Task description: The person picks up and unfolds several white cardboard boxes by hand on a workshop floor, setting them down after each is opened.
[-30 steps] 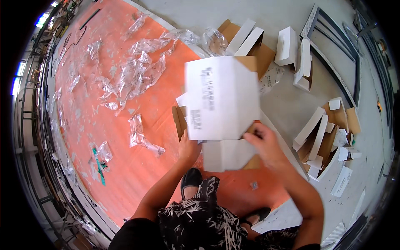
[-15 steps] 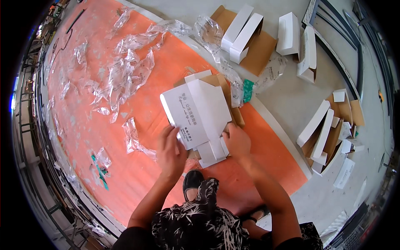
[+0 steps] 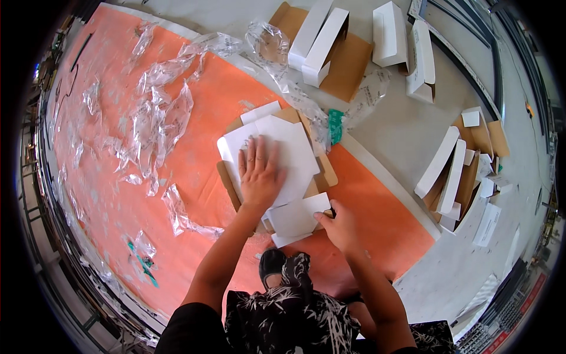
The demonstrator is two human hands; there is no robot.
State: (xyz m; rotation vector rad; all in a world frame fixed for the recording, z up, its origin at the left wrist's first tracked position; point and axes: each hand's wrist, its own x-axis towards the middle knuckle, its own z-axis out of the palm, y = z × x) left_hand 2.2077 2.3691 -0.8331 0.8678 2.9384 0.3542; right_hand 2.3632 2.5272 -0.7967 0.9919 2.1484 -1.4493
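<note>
A flattened cardboard box (image 3: 292, 135), white on one face and brown on the other, lies on the orange sheet in front of my feet. My left hand (image 3: 260, 174) rests flat on its white panel with the fingers stretched out, covering part of the print there. At the near right end, a white flap (image 3: 296, 218) is folded partly up. My right hand (image 3: 337, 226) pinches that flap's right edge between thumb and fingers. Brown edges of the cardboard stick out to the left and right beneath the white panels.
Crumpled clear plastic wrap (image 3: 159, 127) is strewn over the orange sheet (image 3: 206, 271). Green tape (image 3: 335, 126) clings to plastic just beyond the box. Open white-and-brown boxes (image 3: 327, 56) lie at the back, and more cartons (image 3: 454, 177) at the right. Dark metal profiles (image 3: 466, 74) lie at the far right.
My left hand has moved from the box's left edge onto the white panel and flattened out. My right hand has shifted nearer, and the near flap has swung toward the right.
</note>
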